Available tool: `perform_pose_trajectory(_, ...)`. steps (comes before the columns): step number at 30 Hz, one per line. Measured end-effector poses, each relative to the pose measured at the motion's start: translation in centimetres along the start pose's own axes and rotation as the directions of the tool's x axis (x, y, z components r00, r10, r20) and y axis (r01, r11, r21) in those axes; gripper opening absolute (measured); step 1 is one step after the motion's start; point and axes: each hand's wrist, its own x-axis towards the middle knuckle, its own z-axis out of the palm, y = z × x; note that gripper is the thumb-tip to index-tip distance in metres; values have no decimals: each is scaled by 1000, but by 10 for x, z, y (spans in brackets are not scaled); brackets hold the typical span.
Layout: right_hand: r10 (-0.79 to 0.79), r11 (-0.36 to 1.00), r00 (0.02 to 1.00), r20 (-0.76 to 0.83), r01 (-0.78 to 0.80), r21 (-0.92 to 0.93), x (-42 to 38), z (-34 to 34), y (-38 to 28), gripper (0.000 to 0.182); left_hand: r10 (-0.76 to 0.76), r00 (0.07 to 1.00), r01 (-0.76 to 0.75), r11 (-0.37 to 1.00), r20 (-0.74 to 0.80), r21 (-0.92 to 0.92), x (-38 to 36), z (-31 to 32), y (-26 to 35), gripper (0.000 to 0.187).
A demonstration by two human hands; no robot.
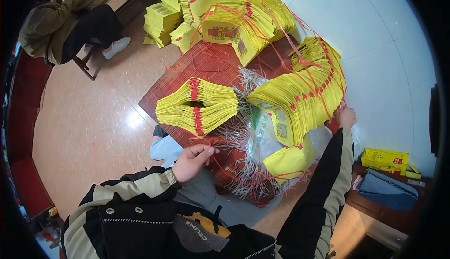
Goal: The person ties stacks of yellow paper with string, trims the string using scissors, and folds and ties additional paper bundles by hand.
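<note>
My left hand (194, 160) is closed in a pinch on a thin red cord (229, 177) in front of the table. Just beyond it lies a fanned oval bundle of yellow folded paper packets (218, 102), with red marks along the middle and a gap at its centre. At the right edge, my right hand (346, 117) is closed where a red cord (343, 88) runs into its fingers, which are partly hidden. Beside it curves a long row of yellow packets (304, 92) with red cord across it. A loose yellow piece (290, 159) lies nearer me.
Clear plastic strands (234, 137) and a plastic bag (265, 137) cover part of the red wooden table (180, 76). More yellow packets (253, 18) are stacked at the back. A seated person (61, 29) works at the upper left. A blue pouch (389, 188) lies at right.
</note>
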Motion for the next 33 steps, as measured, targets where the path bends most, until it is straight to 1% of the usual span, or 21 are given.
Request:
perform_pose_trajectory(4, 141, 981, 990, 14, -141, 130, -37, -94, 11, 28, 1, 1000, -1, 1000, -7, 21, 1, -1, 0, 32)
perform_pose_trajectory(6, 223, 951, 974, -40, -209, 227, -49, -123, 32, 25, -7, 1000, 7, 1000, -7, 26, 0, 3, 2, 31)
perform_pose_trajectory(7, 216, 961, 964, -153, -182, 209, -59, -135, 45, 20, -13, 1000, 13, 1000, -18, -24, -1, 5, 4, 29)
perform_pose_trajectory(12, 343, 939, 881, -327, -321, 121, -128, -185, 109, 21, -56, 997, 60, 995, 57, -81, -4, 4, 5, 29)
perform_pose_trajectory(14, 572, 802, 716, -400, -386, 456, -164, -176, 131, 28, -80, 992, 68, 990, -94, -123, -10, 9, 7, 33)
perform_pose_trajectory(15, 632, 694, 722, -280, -367, 619, -183, -172, 136, 31, -31, 988, 17, 995, -153, -96, -15, 10, 6, 33)
perform_pose_trajectory(16, 634, 692, 722, -278, -370, 619, -204, -154, 140, 31, -32, 988, 18, 996, -153, -93, -16, 8, -3, 33)
perform_pose_trajectory(17, 594, 504, 797, -109, -263, 823, -227, -127, 146, 27, 55, 962, -91, 988, -266, -123, -15, 5, -21, 31)
perform_pose_trajectory(18, 543, 309, 839, -19, -179, 934, -253, -124, 128, 23, 143, 912, -209, 969, -385, -133, -19, 0, -31, 28)
perform_pose_trajectory(19, 485, 81, 871, 72, -127, 989, -280, -124, 107, 21, 138, 913, -186, 978, -385, -90, -34, 1, -25, 26)
perform_pose_trajectory(20, 469, -83, 876, 109, -79, 993, -322, -166, 39, 20, 256, 908, -300, 950, -332, -88, -44, 3, -27, 22)
perform_pose_trajectory(21, 487, -238, 858, 162, -48, 970, -356, -205, -23, 20, 301, 931, -308, 951, -205, -4, -54, 2, -25, 21)
perform_pose_trajectory(23, 391, -300, 905, 168, -47, 953, -416, -227, -99, 20, 391, 919, -392, 906, 38, 159, -67, 4, -13, 22)
perform_pose_trajectory(24, 272, -274, 947, 172, -95, 957, -443, -231, -122, 18, 436, 887, -460, 858, 152, 228, -71, 6, -6, 23)
perform_pose_trajectory(25, 148, -238, 974, 173, -135, 962, -471, -234, -145, 17, 431, 882, -465, 861, 191, 205, -76, 10, 4, 26)
perform_pose_trajectory(26, 30, -264, 979, 202, -187, 946, -488, -246, -172, 16, 437, 869, -480, 858, 234, 181, -76, 12, 12, 28)
perform_pose_trajectory(27, -69, -304, 977, 202, -213, 928, -506, -244, -196, 14, 385, 884, -419, 904, 266, 85, -74, 12, 11, 28)
perform_pose_trajectory(30, -262, -384, 956, 128, -225, 896, -548, -255, -253, 14, 393, 903, -397, 918, 174, -8, -75, 0, 19, 30)
perform_pose_trajectory(31, -362, -344, 923, 130, -262, 902, -559, -250, -261, 16, 281, 948, -288, 957, 150, 29, -81, -13, 25, 30)
perform_pose_trajectory(32, -455, -302, 881, 132, -292, 907, -567, -244, -266, 19, 300, 947, -295, 954, 112, -59, -85, -21, 21, 22)
perform_pose_trajectory(33, -530, -318, 832, 164, -373, 872, -569, -248, -268, 20, 306, 946, -308, 951, 102, -2, -91, -29, 20, 22)
